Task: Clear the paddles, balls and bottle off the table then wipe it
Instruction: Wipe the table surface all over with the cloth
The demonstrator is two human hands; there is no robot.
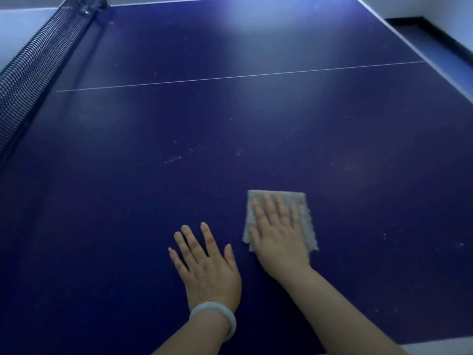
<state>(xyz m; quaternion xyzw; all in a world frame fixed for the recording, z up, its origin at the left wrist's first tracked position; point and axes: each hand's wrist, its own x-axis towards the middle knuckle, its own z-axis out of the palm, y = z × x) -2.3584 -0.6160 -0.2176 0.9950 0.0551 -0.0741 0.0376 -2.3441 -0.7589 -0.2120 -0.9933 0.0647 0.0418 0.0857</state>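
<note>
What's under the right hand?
A pale cloth, pressed flat on the blue table by the right hand. The hand hides the cloth's middle and the table beneath it.

Pale wall (18, 24) stood behind net side at upper left. Light floor (445, 8) showed beyond far right edge, dark baseboard (435, 29) running along it. Cool bluish light glared from above. Pale floor strip (440, 348) showed at bottom right.

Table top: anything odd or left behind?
No clutter in view. Pale scuffs and specks dot the table ahead of the cloth, which the right hand presses flat; they look unwiped.
</note>
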